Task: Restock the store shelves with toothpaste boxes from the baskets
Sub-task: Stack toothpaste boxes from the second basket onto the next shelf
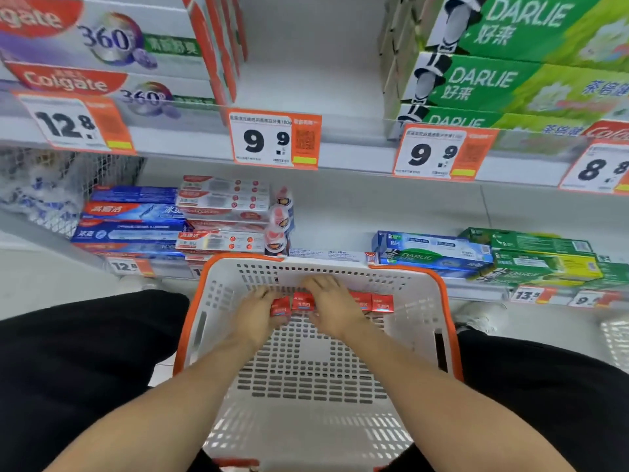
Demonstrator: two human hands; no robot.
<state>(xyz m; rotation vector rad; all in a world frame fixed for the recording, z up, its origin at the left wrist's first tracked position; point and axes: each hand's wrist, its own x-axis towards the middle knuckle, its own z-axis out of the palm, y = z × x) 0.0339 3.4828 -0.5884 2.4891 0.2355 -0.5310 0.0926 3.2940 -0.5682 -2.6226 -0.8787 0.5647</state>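
Your forearms reach into the basket (pixel 425 311) — pickup step. Left hand (pixel 257 316) and right hand (pixel 332 310) close together on red toothpaste boxes (pixel 303 301) at its far wall. Next — lift them to the bare shelf (pixel 306 97) gap above the basket.

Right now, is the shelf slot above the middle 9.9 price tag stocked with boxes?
No, the slot behind the middle 9.9 tag is bare white shelf, between the Colgate boxes and the Darlie boxes.
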